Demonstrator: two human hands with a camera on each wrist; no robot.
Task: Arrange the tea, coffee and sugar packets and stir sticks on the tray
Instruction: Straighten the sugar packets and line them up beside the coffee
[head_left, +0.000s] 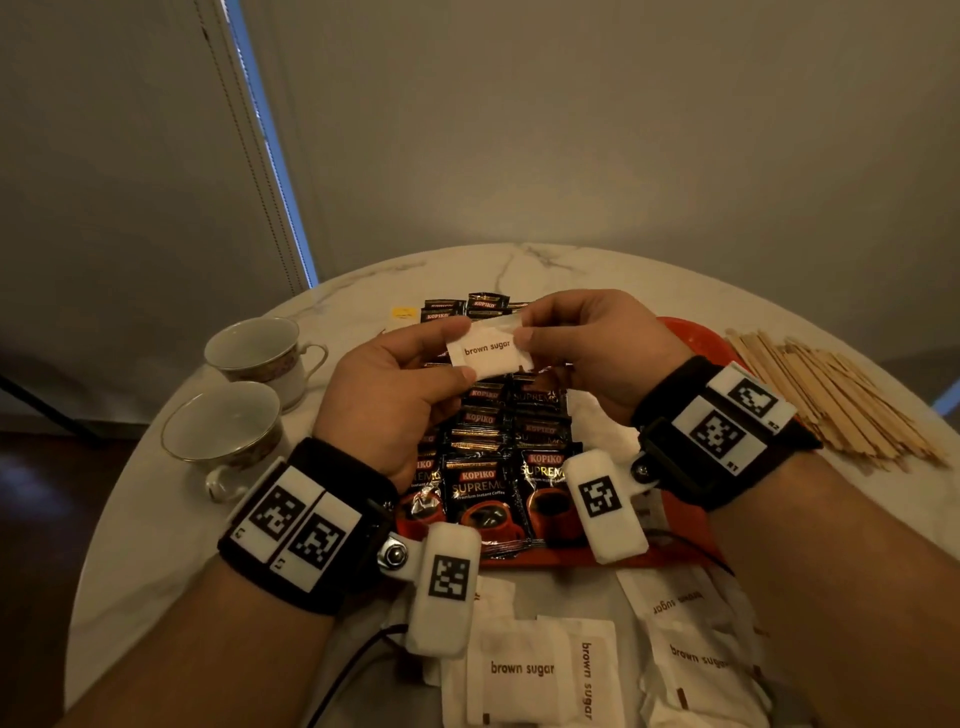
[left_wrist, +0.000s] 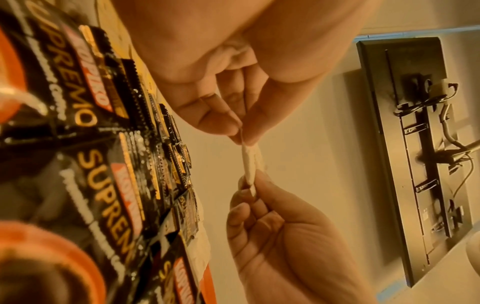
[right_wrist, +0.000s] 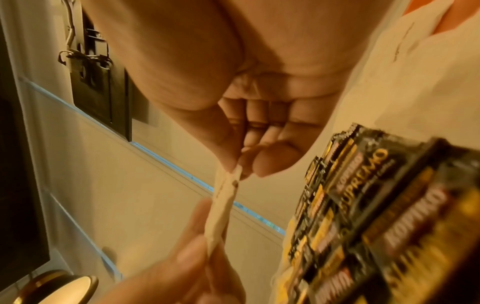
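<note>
A white brown sugar packet (head_left: 488, 351) is held up over the orange tray (head_left: 693, 338). My left hand (head_left: 462, 349) pinches its left end between thumb and fingers, and my right hand (head_left: 524, 332) pinches its right end. The left wrist view shows the packet (left_wrist: 250, 164) edge-on, with my left hand (left_wrist: 241, 133) above it and my right hand (left_wrist: 249, 191) below. In the right wrist view the packet (right_wrist: 221, 205) hangs from my right hand (right_wrist: 239, 168). Black Kopiko coffee packets (head_left: 483, 483) lie in overlapping rows on the tray under both hands.
More brown sugar packets (head_left: 524, 670) lie loose at the table's front edge. A pile of wooden stir sticks (head_left: 831, 395) sits right of the tray. Two empty teacups (head_left: 254, 348) (head_left: 223, 421) stand at the left. A yellow tag (head_left: 404, 313) lies behind the tray.
</note>
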